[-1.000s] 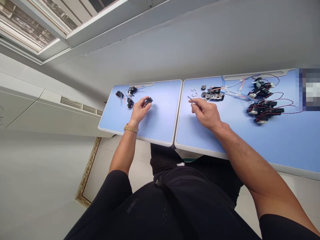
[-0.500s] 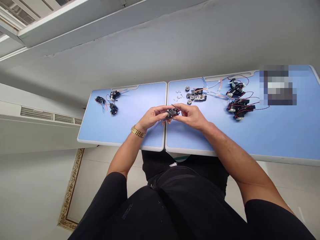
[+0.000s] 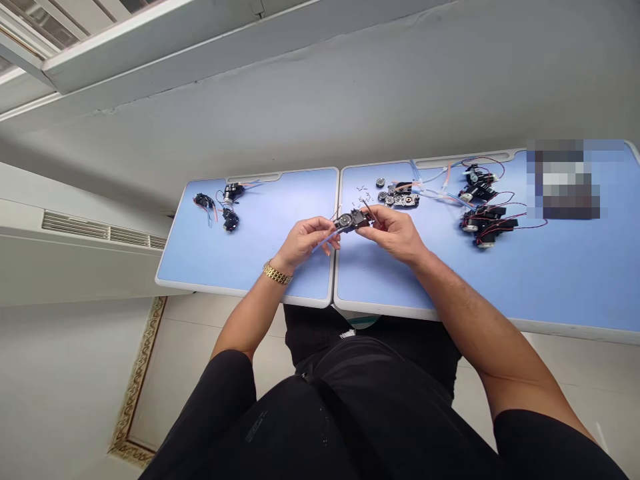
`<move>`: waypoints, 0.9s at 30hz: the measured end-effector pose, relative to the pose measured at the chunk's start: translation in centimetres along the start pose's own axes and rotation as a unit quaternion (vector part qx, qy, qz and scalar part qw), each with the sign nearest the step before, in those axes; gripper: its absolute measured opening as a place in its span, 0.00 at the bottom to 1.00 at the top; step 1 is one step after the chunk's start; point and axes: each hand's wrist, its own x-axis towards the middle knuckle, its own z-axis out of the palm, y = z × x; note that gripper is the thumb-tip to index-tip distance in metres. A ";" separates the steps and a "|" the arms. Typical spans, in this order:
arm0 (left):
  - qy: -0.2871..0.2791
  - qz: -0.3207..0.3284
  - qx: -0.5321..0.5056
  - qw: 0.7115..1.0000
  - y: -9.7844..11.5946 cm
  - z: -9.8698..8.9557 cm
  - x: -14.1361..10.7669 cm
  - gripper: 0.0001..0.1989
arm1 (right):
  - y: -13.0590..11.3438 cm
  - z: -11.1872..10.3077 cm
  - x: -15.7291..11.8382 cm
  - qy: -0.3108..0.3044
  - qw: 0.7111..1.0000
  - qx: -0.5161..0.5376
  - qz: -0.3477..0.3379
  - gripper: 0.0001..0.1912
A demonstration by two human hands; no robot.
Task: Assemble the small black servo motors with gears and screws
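Observation:
Above the seam between two blue tables, a small black mechanical assembly (image 3: 350,221) with a round metallic wheel facing up is between my hands. My right hand (image 3: 395,230) grips its right end with thumb and fingers. A thin dark rod (image 3: 367,209) sticks up beside the right fingers; its kind cannot be made out. My left hand (image 3: 306,241), with a gold watch (image 3: 277,273) on the wrist, is closed at the assembly's left end, pinching a thin blue tube or wire (image 3: 324,242) that runs from it. The assembly's underside is hidden.
Beyond my right hand lie loose small screws (image 3: 363,193), round wheels (image 3: 381,182) and an open black housing (image 3: 406,200). Black motor units (image 3: 485,223) with red wires are farther right. More black units (image 3: 231,219) rest on the left table (image 3: 260,253). A blurred block (image 3: 565,180) covers the far right.
My right hand has taken the assembly slightly right and its wheel now shows. My left fingers have slid off its top to the left end, by the blue tube. The view has shifted slightly.

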 end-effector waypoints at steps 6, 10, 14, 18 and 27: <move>-0.011 0.065 0.157 0.985 -0.2 0.0 -1.1 0.18 | -0.1 0.0 0.2 -0.024 0.997 0.063 0.033 0.21; 0.010 0.206 0.318 0.925 -0.1 -0.4 -1.6 0.16 | -0.4 0.0 0.3 -0.040 0.993 0.105 0.046 0.22; -0.009 0.266 0.331 0.905 -0.3 -0.5 -2.3 0.15 | -0.7 -0.1 0.3 -0.046 0.990 0.118 0.055 0.21; 0.032 0.261 0.284 0.922 -0.8 0.3 -3.1 0.13 | -0.8 0.1 0.4 -0.059 0.989 0.125 0.061 0.20; 0.065 0.153 0.232 0.958 -2.0 1.5 -4.7 0.17 | -0.4 -0.8 0.3 -0.127 0.968 0.212 0.043 0.21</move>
